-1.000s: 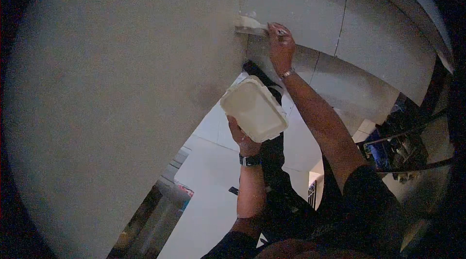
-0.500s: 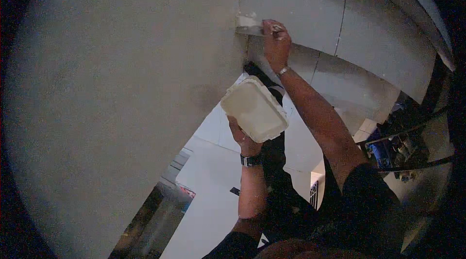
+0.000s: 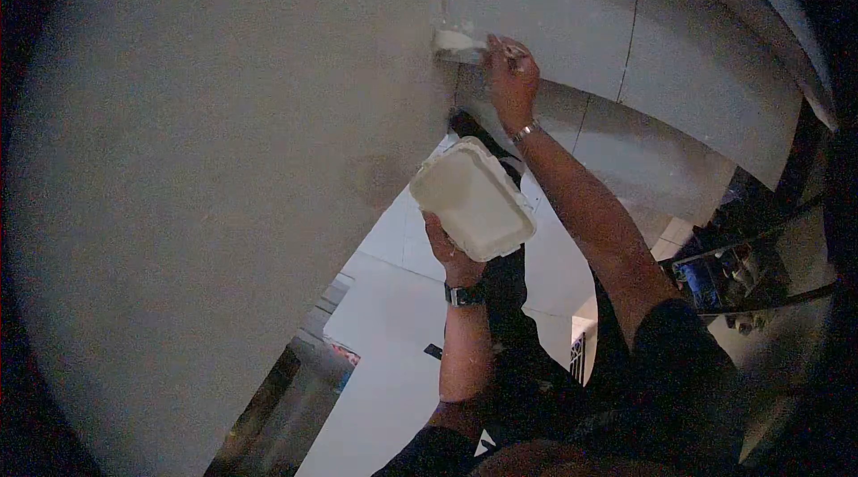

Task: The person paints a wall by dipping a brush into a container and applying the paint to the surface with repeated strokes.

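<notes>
My left hand (image 3: 450, 253) grips a pale rectangular tub (image 3: 474, 200) from below, its open side facing the camera and pale material inside. Higher up, my right hand (image 3: 512, 70) is closed on a flat scraper (image 3: 461, 54). White paste (image 3: 456, 39) lies along the scraper's edge, where the blade meets the corner between the large wall (image 3: 223, 137) and the grey panelled surface (image 3: 545, 12). White smears mark the fingers of my right hand.
A rack (image 3: 715, 280) holding blue and dark items stands at the right. Pale floor (image 3: 384, 334) shows below my arms. A dark-framed opening or furniture piece (image 3: 268, 405) is at the lower left. A dark metal grille (image 3: 578, 359) shows low down.
The tub and my left hand have shifted slightly to the right. My right hand has moved very slightly, and more white paste shows at the scraper.
</notes>
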A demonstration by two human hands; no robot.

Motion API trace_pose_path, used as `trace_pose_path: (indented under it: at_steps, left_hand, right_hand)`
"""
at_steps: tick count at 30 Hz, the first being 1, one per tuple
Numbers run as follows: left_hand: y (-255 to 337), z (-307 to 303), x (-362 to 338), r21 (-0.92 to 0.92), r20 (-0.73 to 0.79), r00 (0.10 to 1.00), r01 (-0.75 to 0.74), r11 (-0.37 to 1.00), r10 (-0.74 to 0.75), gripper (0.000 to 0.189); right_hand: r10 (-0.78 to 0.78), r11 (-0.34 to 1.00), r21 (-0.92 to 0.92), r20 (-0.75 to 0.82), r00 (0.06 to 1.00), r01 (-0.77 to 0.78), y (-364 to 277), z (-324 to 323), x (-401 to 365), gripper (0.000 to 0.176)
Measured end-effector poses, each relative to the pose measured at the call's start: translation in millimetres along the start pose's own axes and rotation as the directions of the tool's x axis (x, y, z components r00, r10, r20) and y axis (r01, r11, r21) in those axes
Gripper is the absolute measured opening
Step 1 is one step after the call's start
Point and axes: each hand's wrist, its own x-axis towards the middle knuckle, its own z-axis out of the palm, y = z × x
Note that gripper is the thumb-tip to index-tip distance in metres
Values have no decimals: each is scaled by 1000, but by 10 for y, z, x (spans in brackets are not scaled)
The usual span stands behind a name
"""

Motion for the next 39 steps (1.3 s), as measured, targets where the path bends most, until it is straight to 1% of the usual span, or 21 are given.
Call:
trace_pose_path:
  at_steps: [1,2,4,5,7,10,11,13,17,19,20,21,22,23,25,29,31,32,34,38,39]
  left_hand:
    - [-5,-11,-2,8,-2,1000,-4,1000,4,65]
    - [-8,-25,-4,14,-5,1000,-8,1000,8,65]
    - [-13,-78,-33,19,-13,1000,-12,1000,12,65]
    - [-34,-116,-32,-32,8,1000,0,999,0,65]
    - [-20,-54,-25,-83,32,999,12,996,-9,65]
    - [8,-3,-33,-68,9,1000,-10,998,11,64]
    - [5,-9,-42,-53,13,1000,-23,998,24,63]
    - [3,-14,-43,-26,25,998,-51,998,51,61]
    - [26,-18,-20,-25,1,999,-34,999,34,62]
    - [47,11,-32,-50,-24,1000,14,999,-16,65]
    - [55,36,-30,-110,31,999,35,993,-32,66]
    - [60,33,-31,-168,88,995,57,984,-43,66]
    - [52,24,-20,-171,93,995,55,984,-39,66]
    - [37,-10,-9,-170,78,996,50,984,-37,67]
    - [20,-27,-6,-167,66,997,48,985,-37,67]
    - [14,-52,-23,-111,-11,998,54,992,-56,68]
    - [9,-58,-30,-95,-34,997,61,994,-65,68]
    - [5,-46,-28,-79,-30,998,51,996,-53,68]
    - [-10,-54,-15,-48,-22,999,25,999,-26,68]
    - [9,-72,-24,28,-10,1000,-26,999,27,68]
    - [17,-70,-17,47,-4,999,-40,998,41,68]
  right_hand:
    - [-26,991,-135,12,1000,27,-126,56,4,23]
    - [-22,991,-135,16,1000,24,-245,69,15,23]
    - [27,916,393,150,988,-84,-507,32,46,24]
    - [24,917,391,149,989,-81,-587,-21,45,24]
    - [42,687,687,286,957,-236,-698,-136,6,26]
    - [51,631,712,357,933,-307,-779,-200,17,29]
    - [54,629,714,356,933,-308,-642,-150,48,29]
    - [-11,878,471,203,979,-88,-168,63,200,28]
    - [46,951,301,99,994,-74,176,108,370,28]
    - [-167,985,48,8,986,167,168,39,388,25]
    - [-170,984,49,9,985,170,157,1,388,25]
    - [-70,995,70,-15,997,71,112,-53,347,25]
    - [29,995,94,-38,999,-26,42,-87,350,24]
    - [23,995,95,-39,999,-19,42,-58,359,24]
    - [17,943,332,8,1000,-18,68,16,338,24]
    - [-143,983,123,65,988,135,-121,85,377,25]
    - [-114,921,387,152,982,47,-210,31,408,25]
    - [-115,922,385,152,982,48,-266,-28,399,25]
    - [88,849,515,84,993,-119,-347,-145,309,25]
    - [123,917,382,-3,992,-113,-92,-10,321,26]
    - [-37,978,204,-14,999,39,-72,67,328,25]
